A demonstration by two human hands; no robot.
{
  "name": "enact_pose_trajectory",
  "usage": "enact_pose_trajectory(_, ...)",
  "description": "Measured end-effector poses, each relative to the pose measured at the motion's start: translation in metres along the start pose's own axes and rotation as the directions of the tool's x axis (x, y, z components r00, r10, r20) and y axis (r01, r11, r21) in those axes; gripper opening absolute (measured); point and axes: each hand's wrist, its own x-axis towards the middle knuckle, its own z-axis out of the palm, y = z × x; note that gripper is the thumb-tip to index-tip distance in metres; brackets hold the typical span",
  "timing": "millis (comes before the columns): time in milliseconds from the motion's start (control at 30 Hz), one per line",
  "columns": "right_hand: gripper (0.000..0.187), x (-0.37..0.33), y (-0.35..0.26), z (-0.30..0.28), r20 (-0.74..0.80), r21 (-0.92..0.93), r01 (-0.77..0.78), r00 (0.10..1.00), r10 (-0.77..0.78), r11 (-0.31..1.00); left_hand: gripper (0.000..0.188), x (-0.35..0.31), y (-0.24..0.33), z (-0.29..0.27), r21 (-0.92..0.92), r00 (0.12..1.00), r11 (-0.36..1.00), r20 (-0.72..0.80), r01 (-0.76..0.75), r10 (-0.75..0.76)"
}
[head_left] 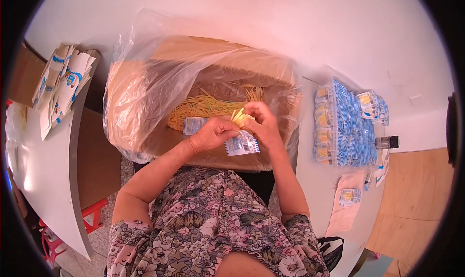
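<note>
My left hand [213, 133] pinches the upper edge of a small blue-and-white packet [243, 146] hanging below my fingers. Close against it, my right hand [265, 126] is closed around a short bundle of thin yellow sticks [239, 117] at the packet's mouth. Whether the sticks' lower ends are inside the packet is hidden by my fingers. Both hands are over a big cardboard box [218, 71] lined with a clear plastic bag [140, 102]. Inside lies a heap of loose yellow sticks [203, 105]. Another blue-and-white packet [193, 125] rests on the heap beside my left hand.
To the right, a clear plastic bin [329, 76] holds many filled packets [346, 117], with a dark-capped bottle [387, 142] beside it. One packet [349, 197] lies on a pink cloth [343, 214]. Flattened printed cartons [65, 83] stand on the left table [46, 151].
</note>
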Motion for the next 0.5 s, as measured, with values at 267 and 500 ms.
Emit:
enact_pose_trajectory(267, 0.008, -0.011, -0.019, 0.003, -0.102, -0.071, 0.095, 0.990, -0.102, 0.993, 0.009, 0.001, 0.011, -0.002, 0.089, 0.981, 0.983, -0.086, -0.163, 0.171)
enact_pose_trajectory(500, 0.004, -0.013, -0.027, 0.013, -0.217, -0.263, 0.175, 0.947, -0.235, 0.949, 0.010, -0.001, 0.001, -0.003, 0.126, 0.972, 0.980, -0.157, -0.156, 0.175)
